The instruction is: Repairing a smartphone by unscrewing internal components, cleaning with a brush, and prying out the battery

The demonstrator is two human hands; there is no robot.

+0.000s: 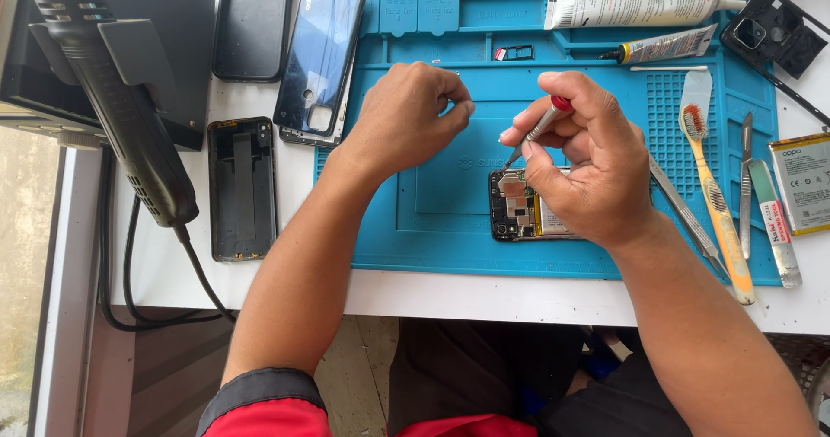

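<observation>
The right hand (588,165) is curled closed around a slim grey metal screwdriver with a red cap (543,124), thumb and forefinger pinching the shaft, the tip angled down toward seven o'clock. The tip sits just above the top edge of an opened black smartphone with its circuit board and yellow-edged battery exposed (519,208), which lies on the blue silicone repair mat (432,221) at about five o'clock from the mat's centre, partly under the right palm.

The left hand (406,117) rests on the mat at ten o'clock from the phone, fingers bent inward in a loose fist, thumb meeting forefinger; whether anything tiny is pinched there cannot be told.

At three o'clock from the phone lie steel tweezers (687,221), a yellow-handled toothbrush (713,204) and a flat metal prying tool (745,186). At twelve o'clock lie a large white glue tube (635,0) and a smaller tube with a black nozzle (666,46).

Off the mat at nine o'clock lie a black plastic phone frame (242,186), a glossy dark blue phone back cover (322,52) and a black hot-air gun with its cable (112,100)
</observation>
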